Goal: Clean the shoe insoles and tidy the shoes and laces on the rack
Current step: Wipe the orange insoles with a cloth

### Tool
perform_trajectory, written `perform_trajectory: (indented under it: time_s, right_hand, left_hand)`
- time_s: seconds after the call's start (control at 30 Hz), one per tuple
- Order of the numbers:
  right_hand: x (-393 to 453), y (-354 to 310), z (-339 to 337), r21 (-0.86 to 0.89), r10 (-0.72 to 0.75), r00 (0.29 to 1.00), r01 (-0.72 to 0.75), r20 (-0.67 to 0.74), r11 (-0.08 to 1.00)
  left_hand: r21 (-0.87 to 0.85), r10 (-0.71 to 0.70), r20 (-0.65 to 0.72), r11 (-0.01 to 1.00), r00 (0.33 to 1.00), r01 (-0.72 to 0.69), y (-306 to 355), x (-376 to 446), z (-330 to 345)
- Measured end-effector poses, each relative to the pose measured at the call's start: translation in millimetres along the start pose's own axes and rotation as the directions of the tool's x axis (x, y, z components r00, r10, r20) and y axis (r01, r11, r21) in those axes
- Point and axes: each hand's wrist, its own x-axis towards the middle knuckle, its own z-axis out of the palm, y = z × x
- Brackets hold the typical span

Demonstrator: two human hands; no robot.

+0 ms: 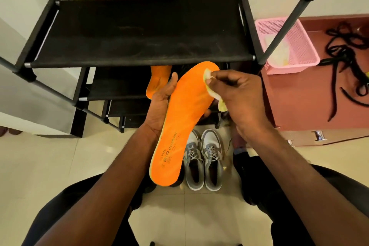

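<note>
We hold the orange insole (179, 122) in our left hand (161, 106) while our right hand (237, 94) fingers (211, 78) pinch a yellow cloth (215, 94) on it

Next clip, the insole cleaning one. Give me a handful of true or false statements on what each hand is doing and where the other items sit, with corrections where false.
1. The left hand holds the orange insole from its side. True.
2. The right hand is empty. False: it pinches a pale yellow cloth against the insole near its toe end.
3. A second orange insole lies on a lower shelf of the black rack. True.
4. The grey and white sneakers stand on the top shelf. False: they stand side by side on the floor, below the held insole.
5. The black laces are in the pink basket. False: they lie loose on the reddish surface to the right of the basket.
</note>
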Motion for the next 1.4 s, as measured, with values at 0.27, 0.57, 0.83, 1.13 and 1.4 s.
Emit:
perform_trajectory:
  time_s: [0.27,0.57,0.83,1.13,1.4]
  right_hand:
    - [12,-3,-18,0.423,0.41,0.9,-0.431,0.146,0.797]
    - [10,-1,-11,-0.053,-0.063,0.991,0.057,-0.115,0.997]
    - [-4,7,-1,-0.611,-0.326,0.945,0.259,0.001,0.748]
    - [-15,2,10,-0.715,-0.342,0.935,0.301,0.093,0.631]
    - [-25,2,15,-0.586,-0.332,0.927,0.369,0.176,0.721]
  left_hand:
    - [-0.207,-0.084,0.198,0.97,0.977,0.125,4,-2,-5]
    - [-0.076,0.048,0.15,0.996,0.988,-0.037,12,-3,-5]
    - [0.074,0.084,0.066,0.993,0.994,-0.089,4,-3,0]
    - [0.123,0.102,-0.002,0.987,0.995,-0.101,5,-4,3]
    - [0.098,0.126,-0.066,0.988,0.99,-0.119,9,-4,0]
